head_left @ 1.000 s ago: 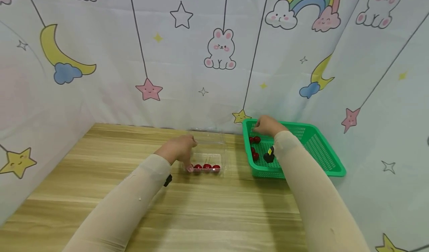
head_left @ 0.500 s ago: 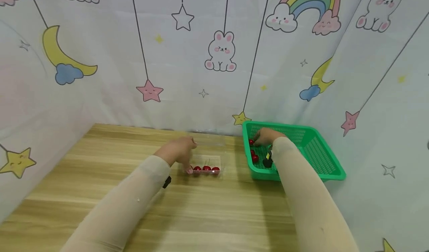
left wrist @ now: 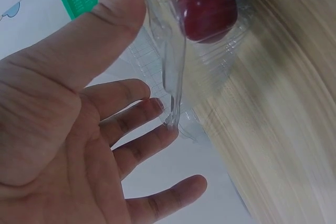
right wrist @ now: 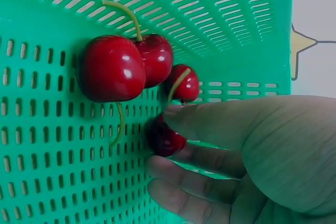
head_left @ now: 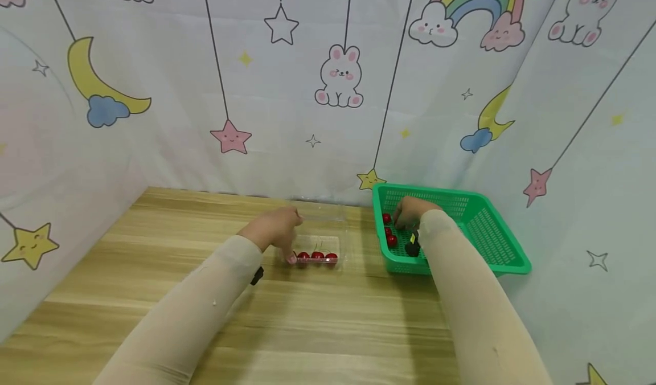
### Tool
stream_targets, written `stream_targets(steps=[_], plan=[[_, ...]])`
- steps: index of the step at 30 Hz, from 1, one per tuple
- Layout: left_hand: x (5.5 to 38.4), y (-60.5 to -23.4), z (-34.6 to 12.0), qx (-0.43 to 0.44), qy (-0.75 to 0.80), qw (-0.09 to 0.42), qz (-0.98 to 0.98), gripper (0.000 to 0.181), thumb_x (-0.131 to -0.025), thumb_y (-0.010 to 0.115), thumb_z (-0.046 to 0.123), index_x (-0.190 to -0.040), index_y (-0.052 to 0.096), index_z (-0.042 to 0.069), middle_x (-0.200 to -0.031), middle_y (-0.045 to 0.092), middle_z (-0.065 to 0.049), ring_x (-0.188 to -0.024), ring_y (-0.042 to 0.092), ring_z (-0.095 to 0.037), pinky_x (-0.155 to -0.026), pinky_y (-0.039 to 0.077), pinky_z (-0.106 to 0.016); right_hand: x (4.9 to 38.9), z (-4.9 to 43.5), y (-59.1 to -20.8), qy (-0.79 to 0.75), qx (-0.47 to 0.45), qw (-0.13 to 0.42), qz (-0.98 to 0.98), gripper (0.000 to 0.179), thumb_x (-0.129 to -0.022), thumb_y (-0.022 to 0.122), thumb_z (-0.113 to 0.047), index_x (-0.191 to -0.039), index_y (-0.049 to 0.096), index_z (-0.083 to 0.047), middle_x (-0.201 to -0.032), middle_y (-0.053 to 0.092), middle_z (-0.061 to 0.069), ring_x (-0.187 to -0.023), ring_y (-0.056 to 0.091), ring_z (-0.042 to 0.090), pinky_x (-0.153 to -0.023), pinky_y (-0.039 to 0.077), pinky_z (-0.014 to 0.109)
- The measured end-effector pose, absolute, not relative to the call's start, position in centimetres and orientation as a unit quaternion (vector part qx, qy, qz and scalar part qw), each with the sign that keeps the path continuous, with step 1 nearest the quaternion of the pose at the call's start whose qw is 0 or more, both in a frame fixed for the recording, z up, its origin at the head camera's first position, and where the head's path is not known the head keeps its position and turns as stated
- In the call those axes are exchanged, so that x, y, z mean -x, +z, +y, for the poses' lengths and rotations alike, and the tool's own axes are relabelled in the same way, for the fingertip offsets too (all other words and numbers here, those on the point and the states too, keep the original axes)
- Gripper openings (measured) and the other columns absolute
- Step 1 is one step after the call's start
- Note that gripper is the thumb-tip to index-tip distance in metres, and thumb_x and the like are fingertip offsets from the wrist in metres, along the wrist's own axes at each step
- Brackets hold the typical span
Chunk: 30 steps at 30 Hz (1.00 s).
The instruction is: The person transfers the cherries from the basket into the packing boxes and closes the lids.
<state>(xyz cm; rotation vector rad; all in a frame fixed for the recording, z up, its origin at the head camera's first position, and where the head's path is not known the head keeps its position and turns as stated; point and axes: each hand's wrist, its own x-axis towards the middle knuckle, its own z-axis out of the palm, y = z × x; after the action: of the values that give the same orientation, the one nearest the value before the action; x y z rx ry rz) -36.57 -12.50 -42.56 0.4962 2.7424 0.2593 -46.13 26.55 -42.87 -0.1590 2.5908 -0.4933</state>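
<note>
A clear plastic box (head_left: 324, 242) with a raised lid stands on the table, several red cherries (head_left: 318, 257) along its front. My left hand (head_left: 271, 229) is at its left side, thumb by the front wall. In the left wrist view the fingers (left wrist: 139, 148) are spread and fairly straight, a fingertip touching the clear edge. Inside the green basket (head_left: 504, 225), my right hand (head_left: 412, 211) pinches a dark red cherry (right wrist: 165, 139) between thumb and fingers. Other cherries (right wrist: 113, 69) lie beside it, some with green stems; in the head view these line the basket's left side (head_left: 392, 241).
The wooden table (head_left: 328, 322) ends at a patterned curtain (head_left: 287, 89) behind the box and basket. Another curtain side stands close to the basket's right. Bare wood lies between box and basket.
My right hand has come down from the basket's back rim into the basket and slightly nearer to me, onto a cherry. The left hand has stayed at the box.
</note>
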Motion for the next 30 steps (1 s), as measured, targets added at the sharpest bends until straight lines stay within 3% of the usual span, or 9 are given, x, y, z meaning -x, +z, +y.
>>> stream_targets(steps=[4, 10, 16, 21, 25, 30], plan=[[36.4, -42.3, -12.3, -0.172, 0.092, 0.173, 0.965, 0.116, -0.075, 0.108, 0.037, -0.172, 0.051, 0.009, -0.18, 0.042, -0.012, -0.162, 0.048, -0.042, -0.129, 0.05, -0.058, 45.5, 26.3, -41.9, -0.161, 0.071, 0.249, 0.952, 0.032, -0.105, 0.082, -0.012, -0.136, 0.082, -0.007, -0.134, 0.08, 0.017, -0.112, 0.08, 0.032, -0.085, 0.071, 0.039], [36.3, -42.1, -12.2, -0.166, 0.088, 0.182, 0.965, 0.115, -0.077, 0.107, 0.036, -0.173, 0.049, 0.009, -0.181, 0.04, -0.012, -0.164, 0.046, -0.042, -0.13, 0.049, -0.059, 44.6, 25.6, -39.7, -0.13, 0.089, 0.248, 0.956, 0.026, -0.104, 0.084, -0.017, -0.129, 0.084, -0.01, -0.118, 0.083, 0.012, -0.107, 0.081, 0.031, -0.081, 0.069, 0.039], [36.2, -41.9, -12.2, -0.165, 0.083, 0.182, 0.966, 0.115, -0.077, 0.108, 0.038, -0.172, 0.05, 0.009, -0.181, 0.04, -0.012, -0.164, 0.047, -0.042, -0.129, 0.05, -0.059, 44.2, 25.2, -37.7, -0.129, 0.101, 0.254, 0.953, 0.03, -0.107, 0.078, -0.017, -0.135, 0.079, -0.005, -0.119, 0.081, 0.013, -0.115, 0.078, 0.035, -0.091, 0.07, 0.045], [36.2, -41.9, -12.2, -0.168, 0.087, 0.18, 0.965, 0.113, -0.076, 0.108, 0.037, -0.171, 0.052, 0.008, -0.181, 0.041, -0.012, -0.163, 0.048, -0.041, -0.128, 0.051, -0.059, 43.8, 23.9, -36.0, -0.125, 0.133, 0.219, 0.958, 0.024, -0.108, 0.073, -0.014, -0.128, 0.08, -0.001, -0.114, 0.082, 0.018, -0.092, 0.077, 0.027, -0.094, 0.069, 0.052], [36.2, -41.9, -12.2, -0.168, 0.085, 0.179, 0.966, 0.116, -0.074, 0.109, 0.037, -0.171, 0.052, 0.009, -0.181, 0.041, -0.012, -0.163, 0.048, -0.042, -0.128, 0.051, -0.06, 42.9, 21.6, -34.6, -0.125, 0.163, 0.197, 0.959, 0.021, -0.108, 0.073, -0.014, -0.125, 0.08, -0.003, -0.111, 0.083, 0.018, -0.088, 0.076, 0.026, -0.087, 0.067, 0.048], [36.3, -42.0, -12.2, -0.171, 0.082, 0.178, 0.966, 0.117, -0.074, 0.109, 0.039, -0.172, 0.051, 0.009, -0.182, 0.04, -0.013, -0.164, 0.047, -0.043, -0.129, 0.05, -0.06, 41.7, 18.3, -33.8, -0.106, 0.209, 0.17, 0.957, 0.016, -0.109, 0.073, -0.018, -0.122, 0.081, -0.011, -0.12, 0.081, 0.012, -0.097, 0.073, 0.025, -0.086, 0.062, 0.041]])
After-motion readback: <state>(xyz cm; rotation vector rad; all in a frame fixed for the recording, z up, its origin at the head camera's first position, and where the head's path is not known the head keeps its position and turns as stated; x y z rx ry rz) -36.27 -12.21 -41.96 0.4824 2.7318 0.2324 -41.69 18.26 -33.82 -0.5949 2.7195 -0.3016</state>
